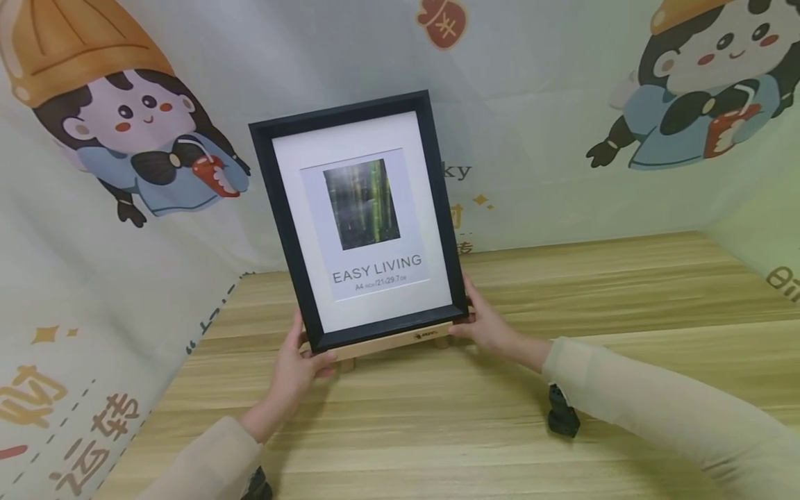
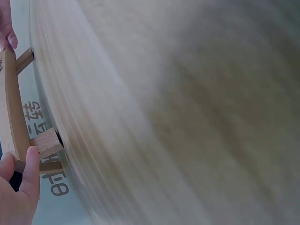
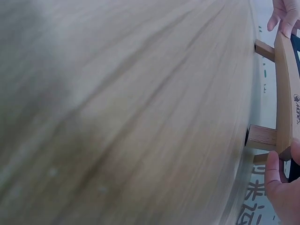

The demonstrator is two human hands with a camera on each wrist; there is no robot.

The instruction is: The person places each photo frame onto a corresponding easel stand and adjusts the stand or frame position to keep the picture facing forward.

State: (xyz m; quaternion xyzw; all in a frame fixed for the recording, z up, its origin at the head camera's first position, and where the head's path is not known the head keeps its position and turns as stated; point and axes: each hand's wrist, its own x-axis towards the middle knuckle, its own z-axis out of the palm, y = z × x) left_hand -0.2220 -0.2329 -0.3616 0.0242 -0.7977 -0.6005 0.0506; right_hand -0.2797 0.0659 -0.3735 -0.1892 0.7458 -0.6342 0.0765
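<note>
A black picture frame (image 1: 359, 222) with a bamboo print and the words "EASY LIVING" stands on the ledge of a wooden easel (image 1: 394, 342). Frame and easel look slightly turned in the head view. My left hand (image 1: 298, 368) grips the left end of the ledge, thumb in front. At the right end, my right hand (image 1: 490, 326) holds the ledge near the frame's lower corner. Both wrist views show the easel's short legs (image 2: 47, 143) with dark tips close to the tabletop. Most of the easel is hidden behind the frame.
Beneath everything lies a wood-grain table (image 1: 400, 430). Behind it hangs a pale backdrop cloth (image 1: 531, 125) printed with cartoon figures and lettering. A black device (image 1: 562, 413) sits under the right sleeve, and another (image 1: 257, 484) shows by the left sleeve.
</note>
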